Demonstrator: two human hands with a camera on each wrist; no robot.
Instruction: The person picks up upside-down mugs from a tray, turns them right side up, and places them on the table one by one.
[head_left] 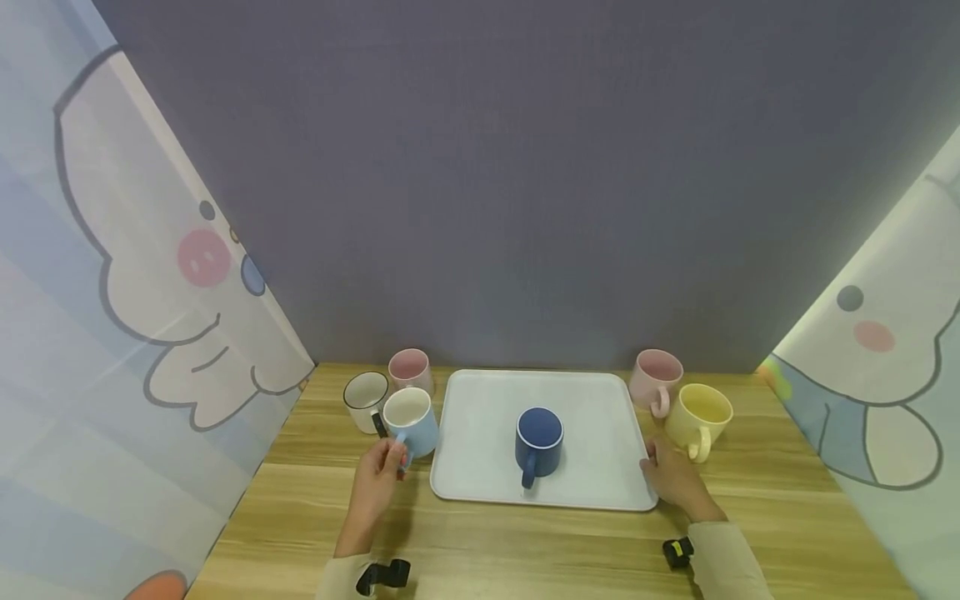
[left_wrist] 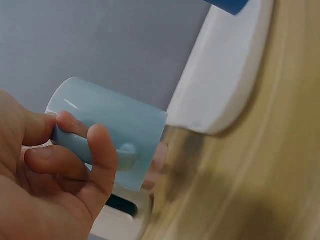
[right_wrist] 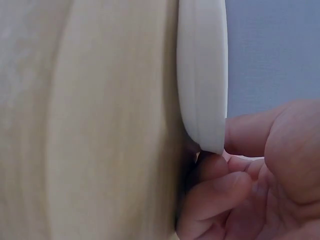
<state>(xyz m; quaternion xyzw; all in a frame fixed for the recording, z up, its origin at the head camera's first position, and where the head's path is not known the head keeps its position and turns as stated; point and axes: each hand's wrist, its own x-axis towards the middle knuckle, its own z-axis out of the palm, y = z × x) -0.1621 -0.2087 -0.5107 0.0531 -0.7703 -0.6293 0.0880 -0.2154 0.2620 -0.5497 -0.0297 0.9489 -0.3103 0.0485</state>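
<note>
A light blue mug (head_left: 417, 427) is held by its handle in my left hand (head_left: 377, 477). In the left wrist view, thumb and fingers curl round the handle of this mug (left_wrist: 112, 112), which seems raised off the table. My right hand (head_left: 672, 475) pinches the right edge of a white tray (head_left: 472, 400). Thumb on the rim and fingers under it show in the right wrist view, at the tray's edge (right_wrist: 202, 65). Standing on the tray is a dark blue mug (head_left: 538, 446), its handle facing me.
Behind the light blue mug are a white mug with a dark rim (head_left: 363, 400) and a pink mug (head_left: 410, 367). Right of the tray stand another pink mug (head_left: 655, 379) and a yellow mug (head_left: 697, 417). A grey panel (head_left: 480, 192) rises behind the wooden table (head_left: 510, 550).
</note>
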